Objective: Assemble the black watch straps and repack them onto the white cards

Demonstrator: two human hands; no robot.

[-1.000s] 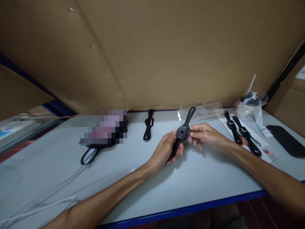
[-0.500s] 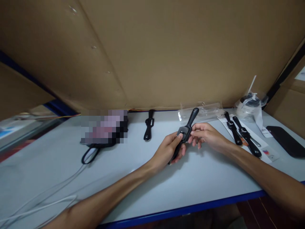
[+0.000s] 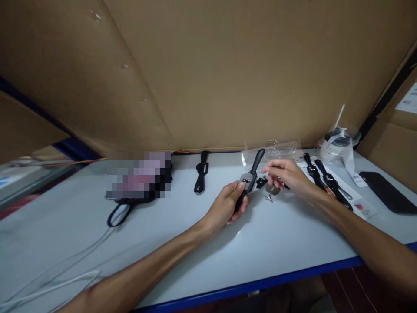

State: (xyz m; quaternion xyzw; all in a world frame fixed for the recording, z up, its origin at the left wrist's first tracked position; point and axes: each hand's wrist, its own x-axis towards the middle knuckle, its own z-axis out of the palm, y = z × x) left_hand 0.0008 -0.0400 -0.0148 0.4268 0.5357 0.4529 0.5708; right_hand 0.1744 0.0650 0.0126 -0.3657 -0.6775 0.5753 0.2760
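Clasping the black tool (image 3: 249, 178), my left hand (image 3: 229, 201) is leaving tabletop (image 3: 228, 265) between it and the blue front edge (image 3: 280, 279); right of the tool, my right hand (image 3: 287, 174), grip unclear, is hovering near loose parts (image 3: 261, 182).

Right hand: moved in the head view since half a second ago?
Yes: the right hand has shifted rightward, closer to the left spokeshave of the pair lying at right.

Black two-handled tool (image 3: 249, 181), slanting in the left hand (image 3: 228, 201).
Its free handle points away and rightward; a flat grey face with a dark opening marks the middle. Just beside it, on the table (image 3: 276, 243), lie a small black part (image 3: 261, 181) and small silvery pieces (image 3: 269, 198).
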